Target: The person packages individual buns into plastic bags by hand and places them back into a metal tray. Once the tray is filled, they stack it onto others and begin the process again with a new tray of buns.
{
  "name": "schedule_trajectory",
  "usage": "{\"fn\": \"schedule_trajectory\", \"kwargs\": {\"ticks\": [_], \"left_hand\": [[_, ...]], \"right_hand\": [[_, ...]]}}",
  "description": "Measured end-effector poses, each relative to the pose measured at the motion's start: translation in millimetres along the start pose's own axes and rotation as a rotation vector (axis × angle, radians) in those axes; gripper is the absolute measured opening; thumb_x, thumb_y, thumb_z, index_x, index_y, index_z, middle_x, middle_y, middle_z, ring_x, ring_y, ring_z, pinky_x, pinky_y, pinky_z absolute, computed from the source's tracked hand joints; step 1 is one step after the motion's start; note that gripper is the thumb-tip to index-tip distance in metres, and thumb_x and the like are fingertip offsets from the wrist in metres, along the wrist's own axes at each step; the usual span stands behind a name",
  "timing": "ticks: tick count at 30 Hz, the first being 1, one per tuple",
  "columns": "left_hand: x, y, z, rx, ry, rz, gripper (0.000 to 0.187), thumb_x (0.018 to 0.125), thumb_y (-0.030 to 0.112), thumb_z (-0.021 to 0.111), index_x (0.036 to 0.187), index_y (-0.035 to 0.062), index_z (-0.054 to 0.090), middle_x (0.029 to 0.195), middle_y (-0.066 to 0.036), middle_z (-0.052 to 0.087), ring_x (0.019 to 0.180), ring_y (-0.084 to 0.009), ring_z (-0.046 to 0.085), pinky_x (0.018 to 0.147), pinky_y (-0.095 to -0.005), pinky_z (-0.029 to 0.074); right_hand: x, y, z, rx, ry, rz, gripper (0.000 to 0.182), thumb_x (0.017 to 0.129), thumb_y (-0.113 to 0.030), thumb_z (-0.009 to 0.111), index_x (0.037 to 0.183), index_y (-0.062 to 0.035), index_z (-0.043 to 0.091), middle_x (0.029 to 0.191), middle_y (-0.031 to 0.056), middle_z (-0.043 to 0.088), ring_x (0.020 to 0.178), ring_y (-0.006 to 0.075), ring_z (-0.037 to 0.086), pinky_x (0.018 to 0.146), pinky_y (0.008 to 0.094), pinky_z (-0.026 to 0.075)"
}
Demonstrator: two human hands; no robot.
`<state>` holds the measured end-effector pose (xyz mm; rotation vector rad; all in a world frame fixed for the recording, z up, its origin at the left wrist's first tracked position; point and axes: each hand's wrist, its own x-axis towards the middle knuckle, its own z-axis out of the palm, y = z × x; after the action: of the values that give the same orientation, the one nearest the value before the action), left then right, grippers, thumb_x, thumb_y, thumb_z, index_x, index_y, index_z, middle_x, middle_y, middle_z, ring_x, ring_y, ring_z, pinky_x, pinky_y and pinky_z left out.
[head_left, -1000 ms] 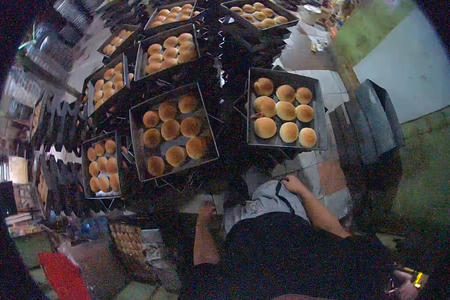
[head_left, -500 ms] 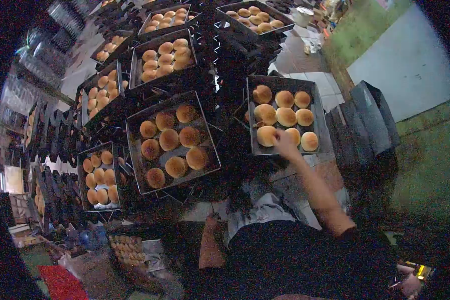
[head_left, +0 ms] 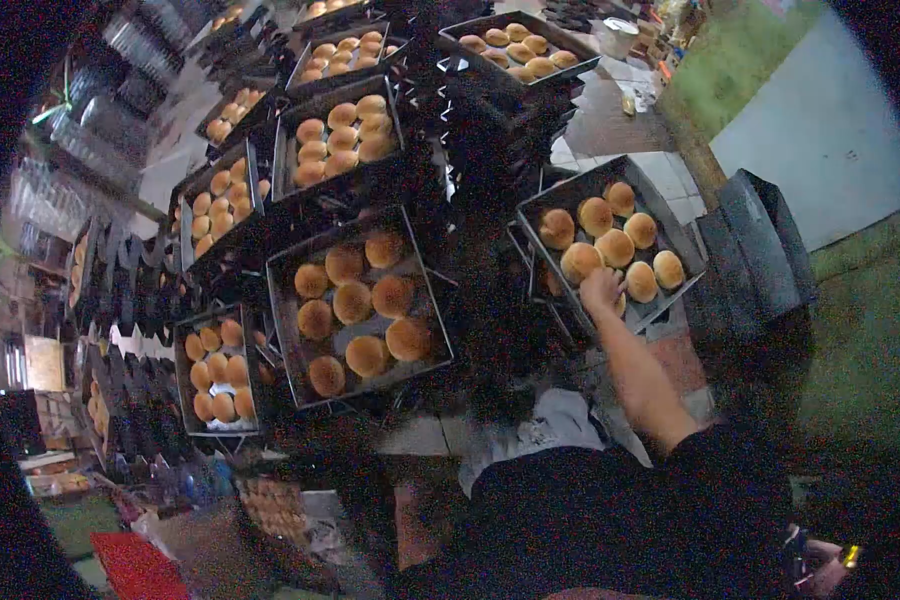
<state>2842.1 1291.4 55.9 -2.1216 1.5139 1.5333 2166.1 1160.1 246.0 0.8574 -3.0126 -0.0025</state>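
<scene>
My right hand [head_left: 602, 292] reaches into a dark metal tray [head_left: 670, 213] of round golden buns [head_left: 615, 247]. Its fingers are curled down at the near corner, close against the buns, and one bun there is partly covered by the hand. Whether the fingers grip a bun cannot be made out. That tray sits askew on the stack under it, where part of another tray [head_left: 532, 283] shows. Of my left arm only the forearm [head_left: 416, 525] is visible low in the middle; the left hand is lost in shadow.
A large tray of darker buns [head_left: 353, 302] stands left of centre, beside a smaller bun tray [head_left: 218, 372]. More bun trays on stacks [head_left: 342, 140] run towards the back. Dark upright panels [head_left: 760, 245] lean at the right wall. Another hand [head_left: 822, 572] shows at bottom right.
The tray at my right hand has turned counterclockwise and now lies at an angle. My right hand has moved slightly right with it. My left hand has dropped out of sight.
</scene>
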Motion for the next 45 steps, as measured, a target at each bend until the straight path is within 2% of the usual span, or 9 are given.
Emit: {"fn": "schedule_trajectory", "kwargs": {"ticks": [6, 10, 13, 15, 18, 25, 32, 38, 45], "left_hand": [[5.9, 88.3, 47.5, 0.179, -0.199, 0.113, 0.044, 0.100, 0.042, 0.056, 0.114, 0.0030, 0.071, 0.101, -0.012, 0.075, 0.098, -0.0242, 0.070, 0.089, -0.0391, 0.054], [28.9, 222.1, 87.3, 0.250, -0.256, 0.338, 0.045, 0.101, 0.043, 0.056, 0.115, 0.0028, 0.071, 0.104, -0.012, 0.075, 0.099, -0.0231, 0.070, 0.090, -0.0385, 0.054], [-6.0, 376.8, 107.0, 0.100, -0.329, 0.484, 0.047, 0.101, 0.044, 0.055, 0.116, 0.0026, 0.071, 0.105, -0.012, 0.075, 0.101, -0.0224, 0.069, 0.092, -0.0380, 0.053], [-57.4, 486.4, 102.4, -0.069, -0.632, 0.528, 0.049, 0.105, 0.044, 0.051, 0.123, 0.0020, 0.070, 0.113, -0.010, 0.073, 0.105, -0.0182, 0.066, 0.095, -0.0351, 0.051], [-60.9, 548.4, 125.8, 0.075, -0.587, 0.542, 0.049, 0.106, 0.044, 0.051, 0.127, 0.0029, 0.069, 0.119, -0.007, 0.072, 0.107, -0.0153, 0.064, 0.095, -0.0328, 0.050], [-104.9, 520.1, 129.8, -0.423, -0.449, 0.578, 0.045, 0.104, 0.036, 0.059, 0.133, 0.0029, 0.065, 0.123, -0.005, 0.069, 0.110, -0.0129, 0.062, 0.094, -0.0298, 0.050], [-118.6, 437.1, 140.5, -0.871, -0.202, 0.148, 0.028, 0.101, 0.012, 0.061, 0.124, -0.0047, 0.063, 0.114, -0.019, 0.069, 0.091, -0.0289, 0.073, 0.078, -0.0373, 0.063], [-53.2, 259.0, 187.4, -0.858, 0.182, -0.144, 0.037, 0.100, 0.027, 0.063, 0.123, -0.0022, 0.064, 0.117, -0.019, 0.068, 0.089, -0.0329, 0.072, 0.079, -0.0439, 0.062], [-81.1, 156.3, 204.5, -0.259, 0.406, -0.195, 0.037, 0.101, 0.029, 0.057, 0.120, -0.0020, 0.063, 0.104, -0.017, 0.070, 0.082, -0.0344, 0.072, 0.072, -0.0418, 0.061]], "right_hand": [[10.7, 82.8, -39.7, 0.925, 0.003, -0.058, 0.025, 0.085, -0.018, 0.074, 0.100, 0.0010, 0.067, 0.088, 0.0117, 0.070, 0.080, 0.0245, 0.067, 0.075, 0.0365, 0.052], [-7.9, 102.7, -84.6, 1.042, -0.264, -0.151, 0.026, 0.080, -0.017, 0.081, 0.091, 0.0018, 0.067, 0.081, 0.0051, 0.068, 0.074, 0.0127, 0.063, 0.066, 0.0306, 0.051], [-38.0, 88.2, -93.7, 1.180, -0.384, -0.257, 0.023, 0.080, -0.017, 0.080, 0.085, 0.0012, 0.067, 0.078, 0.0061, 0.068, 0.072, 0.0140, 0.064, 0.066, 0.0314, 0.051], [-53.5, 77.7, -108.3, 1.115, -0.372, -0.380, 0.023, 0.082, -0.018, 0.079, 0.083, 0.0016, 0.066, 0.077, 0.0093, 0.069, 0.070, 0.0175, 0.066, 0.065, 0.0325, 0.052], [-64.4, 70.7, -99.8, 0.860, -0.298, -0.585, 0.020, 0.082, -0.016, 0.077, 0.089, -0.0002, 0.067, 0.091, 0.0147, 0.069, 0.087, 0.0302, 0.065, 0.079, 0.0395, 0.052], [-48.8, 79.3, -79.6, 0.738, -0.159, -1.243, 0.021, 0.084, -0.016, 0.074, 0.101, -0.0041, 0.069, 0.113, 0.0133, 0.065, 0.110, 0.0347, 0.056, 0.097, 0.0454, 0.047], [-30.3, 61.2, -94.5, 0.930, -0.586, -1.185, 0.021, 0.090, -0.019, 0.069, 0.104, -0.0044, 0.072, 0.111, 0.0156, 0.068, 0.111, 0.0361, 0.060, 0.098, 0.0448, 0.047], [-0.4, 73.5, -78.6, 0.717, -0.679, -1.216, 0.023, 0.092, -0.022, 0.066, 0.104, -0.0028, 0.071, 0.100, 0.0189, 0.070, 0.098, 0.0366, 0.067, 0.088, 0.0451, 0.052], [6.0, 71.3, -69.3, 0.643, -0.812, -1.266, 0.026, 0.093, -0.022, 0.066, 0.110, -0.0013, 0.070, 0.105, 0.0201, 0.072, 0.101, 0.0369, 0.069, 0.088, 0.0422, 0.054]]}}
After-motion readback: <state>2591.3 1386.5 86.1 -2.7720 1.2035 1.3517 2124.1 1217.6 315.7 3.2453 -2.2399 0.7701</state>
